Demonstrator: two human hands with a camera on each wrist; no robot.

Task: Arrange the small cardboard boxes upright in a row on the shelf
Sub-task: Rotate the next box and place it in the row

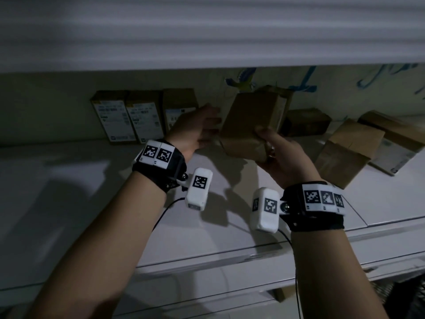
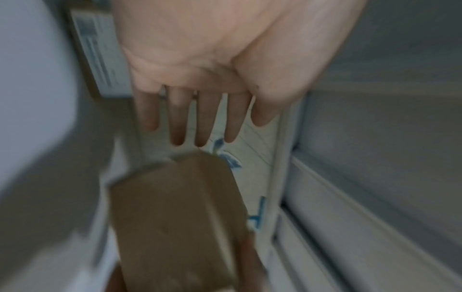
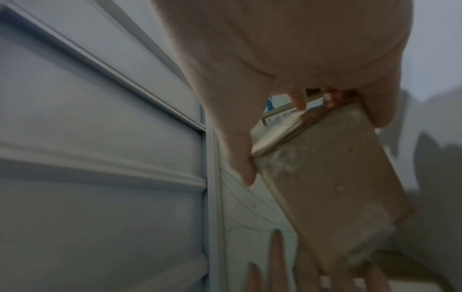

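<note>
A plain brown cardboard box [image 1: 250,125] is held tilted above the white shelf [image 1: 92,180]. My right hand [image 1: 276,153] grips its near lower end, thumb on the front face. In the right wrist view the fingers [image 3: 240,158] curl round the box [image 3: 325,187]. My left hand [image 1: 202,125] is beside the box's left face with straight, spread fingers [image 2: 202,122]; the blur hides whether it touches the box [image 2: 175,217]. Three labelled boxes [image 1: 145,118] stand upright in a row at the back left.
Several more brown boxes lie flat or tipped at the right of the shelf [image 1: 345,153], [image 1: 305,122], [image 1: 391,139]. A white panel [image 1: 207,31] overhangs the shelf just above the boxes. The back wall carries blue markings [image 1: 305,81].
</note>
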